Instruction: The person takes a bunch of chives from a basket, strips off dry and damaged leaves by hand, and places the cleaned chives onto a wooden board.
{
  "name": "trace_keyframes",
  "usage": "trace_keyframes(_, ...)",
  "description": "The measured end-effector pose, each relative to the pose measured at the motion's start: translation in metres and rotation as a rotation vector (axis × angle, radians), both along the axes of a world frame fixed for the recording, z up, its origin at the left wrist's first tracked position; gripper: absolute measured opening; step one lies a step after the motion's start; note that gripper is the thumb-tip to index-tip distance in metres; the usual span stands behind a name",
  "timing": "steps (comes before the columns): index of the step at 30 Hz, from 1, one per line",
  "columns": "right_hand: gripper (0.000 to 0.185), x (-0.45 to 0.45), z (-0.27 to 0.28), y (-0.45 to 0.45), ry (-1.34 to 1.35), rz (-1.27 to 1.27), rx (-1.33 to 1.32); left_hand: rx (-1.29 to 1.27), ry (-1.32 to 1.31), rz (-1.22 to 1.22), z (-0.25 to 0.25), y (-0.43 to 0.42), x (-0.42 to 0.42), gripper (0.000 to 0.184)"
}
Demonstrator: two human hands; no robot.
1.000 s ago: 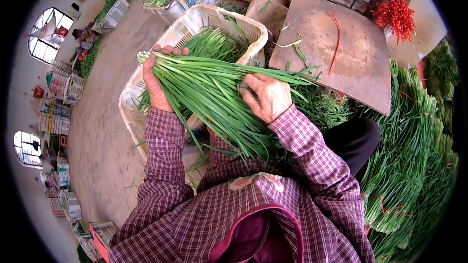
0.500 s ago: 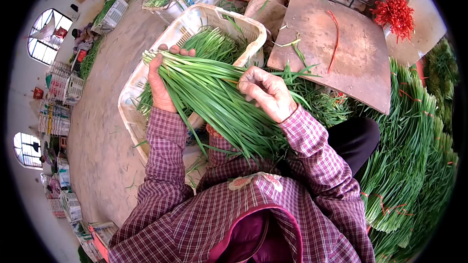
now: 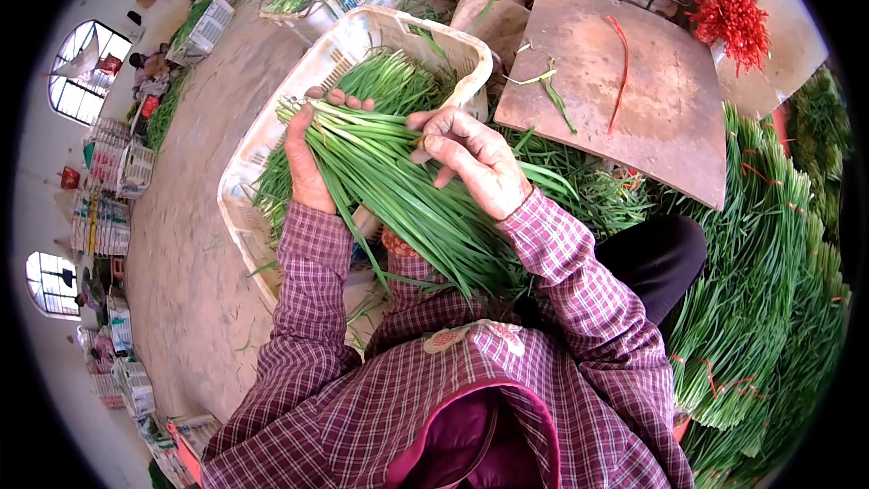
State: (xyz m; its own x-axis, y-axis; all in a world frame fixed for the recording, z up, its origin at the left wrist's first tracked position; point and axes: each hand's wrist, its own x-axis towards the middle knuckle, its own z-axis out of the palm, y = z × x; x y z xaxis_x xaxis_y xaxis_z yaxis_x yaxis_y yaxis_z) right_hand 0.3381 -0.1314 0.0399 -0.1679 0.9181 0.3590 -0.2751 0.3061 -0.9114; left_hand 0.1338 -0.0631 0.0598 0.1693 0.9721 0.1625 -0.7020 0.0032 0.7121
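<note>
My left hand (image 3: pixel 310 163) is wrapped around a loose bunch of garlic chives (image 3: pixel 434 204) close to its pale cut ends. The long green leaves slant down to the right across my lap. Against the upper side of the bunch, my right hand (image 3: pixel 480 163) is closed in a pinch on the leaves; how many blades its fingertips hold is hidden. More loose chives (image 3: pixel 389 81) lie in the pale plastic crate (image 3: pixel 249 167) beneath and behind my hands.
To the right of the crate is a worn board (image 3: pixel 670 91) with a red tie (image 3: pixel 622 72) and leaf scraps (image 3: pixel 548 81) on it. A cluster of red ties (image 3: pixel 731 27) hangs beyond. Tied chive bundles (image 3: pixel 747 281) are heaped at my right.
My right hand has moved left and slightly up along the bunch, nearer the pale ends. My left hand and the bunch have shifted slightly right. A leaf near the board's lower left edge has moved.
</note>
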Motion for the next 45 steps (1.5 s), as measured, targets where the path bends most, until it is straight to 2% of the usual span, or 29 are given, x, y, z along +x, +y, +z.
trace_keyframes(2,0.020,-0.001,0.009,-0.003,0.141,0.132,-0.142,0.003,-0.007,-0.020,-0.004,0.001,0.001,0.031)
trace_keyframes(5,0.020,-0.004,0.004,-0.001,0.176,0.170,-0.187,-0.004,-0.002,-0.022,-0.004,-0.001,0.006,0.032)
trace_keyframes(16,0.020,0.001,0.008,-0.013,0.177,0.279,-0.217,-0.110,0.008,0.005,-0.009,0.003,0.010,0.028)
trace_keyframes(18,0.019,0.006,0.013,-0.017,0.302,0.413,-0.276,-0.116,0.007,0.012,-0.012,0.005,0.010,0.026)
trace_keyframes(20,0.018,0.012,0.024,-0.023,0.304,0.412,-0.267,-0.120,0.007,0.013,-0.015,0.007,0.010,0.024)
trace_keyframes(22,0.017,0.021,0.029,-0.028,0.198,0.364,-0.207,-0.185,-0.032,0.079,-0.018,0.008,0.008,0.025)
trace_keyframes(27,0.015,0.042,0.021,-0.041,0.093,0.374,-0.206,-0.152,-0.041,0.071,-0.020,0.009,0.006,0.024)
trace_keyframes(30,0.016,0.053,0.001,-0.048,-0.196,0.354,-0.182,-0.153,-0.046,0.068,-0.024,0.013,0.002,0.023)
trace_keyframes(33,0.017,0.061,-0.016,-0.060,-0.331,0.328,-0.208,-0.172,-0.178,0.033,-0.026,0.016,-0.001,0.021)
trace_keyframes(36,0.019,0.069,-0.029,-0.073,-0.357,0.354,-0.282,-0.029,-0.039,0.091,-0.020,0.015,-0.003,0.020)
trace_keyframes(38,0.020,0.076,-0.039,-0.079,-0.552,0.249,-0.232,-0.039,-0.105,0.122,-0.014,0.016,-0.007,0.017)
trace_keyframes(41,0.022,0.075,-0.069,-0.081,-1.009,-0.036,-0.012,0.035,0.038,0.234,-0.003,0.013,-0.007,0.017)
trace_keyframes(45,0.020,0.067,-0.086,-0.077,-0.939,-0.222,0.053,0.069,0.002,0.244,-0.002,0.014,-0.017,0.017)
